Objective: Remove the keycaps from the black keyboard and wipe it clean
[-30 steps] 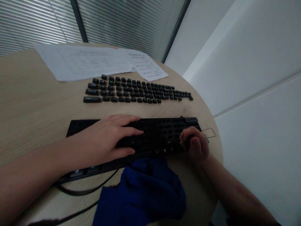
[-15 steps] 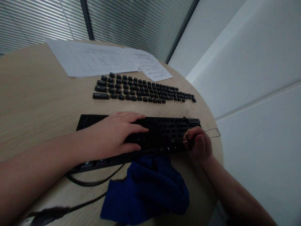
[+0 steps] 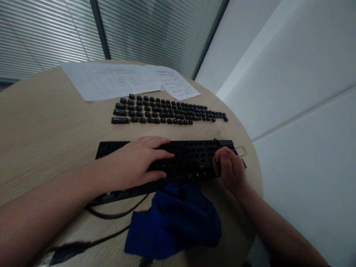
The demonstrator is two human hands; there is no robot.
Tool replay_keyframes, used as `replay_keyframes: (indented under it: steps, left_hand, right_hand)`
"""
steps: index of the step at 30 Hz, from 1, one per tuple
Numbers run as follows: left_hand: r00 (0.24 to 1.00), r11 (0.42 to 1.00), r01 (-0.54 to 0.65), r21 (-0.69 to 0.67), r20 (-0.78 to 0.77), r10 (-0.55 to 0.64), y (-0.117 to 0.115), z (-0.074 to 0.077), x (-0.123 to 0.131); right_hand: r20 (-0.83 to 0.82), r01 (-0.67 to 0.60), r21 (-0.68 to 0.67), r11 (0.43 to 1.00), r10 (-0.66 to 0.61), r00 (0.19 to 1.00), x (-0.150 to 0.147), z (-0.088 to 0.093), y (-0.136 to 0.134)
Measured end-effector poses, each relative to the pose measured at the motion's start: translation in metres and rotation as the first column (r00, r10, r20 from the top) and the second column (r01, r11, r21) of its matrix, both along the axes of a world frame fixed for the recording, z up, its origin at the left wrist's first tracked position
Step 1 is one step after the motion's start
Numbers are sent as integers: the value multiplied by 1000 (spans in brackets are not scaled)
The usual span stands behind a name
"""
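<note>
Behind a crumpled blue cloth (image 3: 174,222), the black keyboard (image 3: 180,167) lies on the table (image 3: 55,111), bare sockets over its right part, a few caps (image 3: 197,175) along the near edge. The left hand (image 3: 140,161) rests spread across it, gripping nothing; the right hand (image 3: 229,167) curls tightly around a wire tool (image 3: 245,150). Beyond, loose keys (image 3: 155,115) stand in rows on pale wood, then printed papers (image 3: 125,79) and window blinds (image 3: 155,33).

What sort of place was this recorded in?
Probably an office or meeting room: there are slatted blinds, and printed sheets and a computer keyboard lie on a wood-grain table with a curved edge.
</note>
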State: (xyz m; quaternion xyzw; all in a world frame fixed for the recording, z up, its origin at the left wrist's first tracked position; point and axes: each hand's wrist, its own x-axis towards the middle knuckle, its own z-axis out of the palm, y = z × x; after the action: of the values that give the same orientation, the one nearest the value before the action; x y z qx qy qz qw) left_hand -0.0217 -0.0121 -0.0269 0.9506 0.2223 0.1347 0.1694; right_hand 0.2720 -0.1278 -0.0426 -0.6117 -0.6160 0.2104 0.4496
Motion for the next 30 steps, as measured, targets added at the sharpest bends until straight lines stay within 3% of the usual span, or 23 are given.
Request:
replay_keyframes:
  steps: [5,8,12,16,21,30]
  left_hand:
    - [998,999,-5,50,-56,8,-8,10,0]
    - [994,996,-27,84,-99,35,-20,20,15]
    - [983,988,-65,139,-159,87,-36,25,53]
    - [980,988,-109,109,-154,125,-42,11,83]
    - [984,988,-124,94,-116,135,-43,-6,87]
    - [976,985,-148,89,-148,160,-45,-11,89]
  right_hand:
    - [382,-94,-26,995,96,919,-5,18,-7]
    - [466,-79,-42,996,90,880,-9,21,-10]
    - [382,-28,-21,999,34,923,-11,9,-11]
    - [190,38,33,999,-43,981,-9,-11,-12]
    - [133,66,84,994,-77,988,-4,-25,-15]
    - [15,116,114,987,-118,993,-5,-26,-16]
